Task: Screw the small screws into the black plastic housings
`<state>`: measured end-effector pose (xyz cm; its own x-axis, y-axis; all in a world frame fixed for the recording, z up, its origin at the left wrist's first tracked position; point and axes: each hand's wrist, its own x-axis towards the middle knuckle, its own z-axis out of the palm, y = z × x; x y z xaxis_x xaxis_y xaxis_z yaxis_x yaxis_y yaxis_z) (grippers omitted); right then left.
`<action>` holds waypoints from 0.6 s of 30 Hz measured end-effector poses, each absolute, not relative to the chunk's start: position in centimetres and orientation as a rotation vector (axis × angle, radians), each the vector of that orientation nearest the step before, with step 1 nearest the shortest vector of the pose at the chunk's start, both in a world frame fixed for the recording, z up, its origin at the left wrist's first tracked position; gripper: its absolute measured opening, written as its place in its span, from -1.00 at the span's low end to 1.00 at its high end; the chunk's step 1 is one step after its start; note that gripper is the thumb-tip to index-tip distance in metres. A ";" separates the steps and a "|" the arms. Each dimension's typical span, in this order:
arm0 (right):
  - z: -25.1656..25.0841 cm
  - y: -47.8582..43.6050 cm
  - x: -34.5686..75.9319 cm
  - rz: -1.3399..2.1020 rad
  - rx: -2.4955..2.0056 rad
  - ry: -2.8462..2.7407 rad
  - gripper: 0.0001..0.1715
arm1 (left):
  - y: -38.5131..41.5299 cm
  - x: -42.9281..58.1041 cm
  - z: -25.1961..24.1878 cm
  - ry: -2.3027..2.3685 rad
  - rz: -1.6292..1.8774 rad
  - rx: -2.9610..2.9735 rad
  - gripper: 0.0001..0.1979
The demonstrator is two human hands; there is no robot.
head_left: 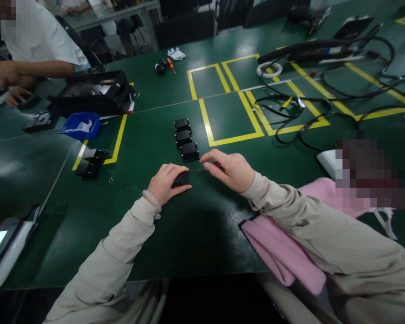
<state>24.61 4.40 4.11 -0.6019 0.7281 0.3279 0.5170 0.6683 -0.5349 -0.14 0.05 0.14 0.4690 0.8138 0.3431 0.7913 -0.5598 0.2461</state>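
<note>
My left hand (167, 183) grips a small black box (180, 179) against the green table, thumb and fingers on its sides. A screwdriver (197, 170) lies level in my right hand (231, 170), its thin shaft pointing left and its tip meeting the right side of the box. Most of the screwdriver's handle is hidden by my fingers. Just beyond my hands, three similar black boxes (183, 137) stand in a row. Left of my left hand, small screws (111, 179) lie loose on the table near more black boxes (90, 164).
A blue bin (81, 126) and a long black tray (91, 92) stand at the left, by a person in a white shirt. Black cables (290, 96) sprawl over the yellow-taped area at right. Pink cloth (286, 252) lies under my right forearm.
</note>
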 end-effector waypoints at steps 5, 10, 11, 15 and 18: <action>4.2 4.2 24.5 0.527 -0.978 -2.355 -0.64 | 0.0 -0.1 0.2 1.461 0.636 2.623 -0.57; 4.5 4.1 24.4 0.561 -0.997 -2.343 -0.60 | 0.1 -0.1 0.2 1.462 0.634 2.621 -0.57; 4.5 4.2 24.4 0.565 -1.003 -2.345 -0.60 | 0.1 -0.1 0.2 1.460 0.637 2.624 -0.57; 4.4 4.3 24.5 0.565 -1.029 -2.349 -0.65 | 0.1 -0.2 0.1 1.451 0.643 2.656 -0.57; 4.3 4.4 24.5 0.541 -1.037 -2.340 -0.65 | 0.1 -0.2 0.1 1.452 0.642 2.673 -0.56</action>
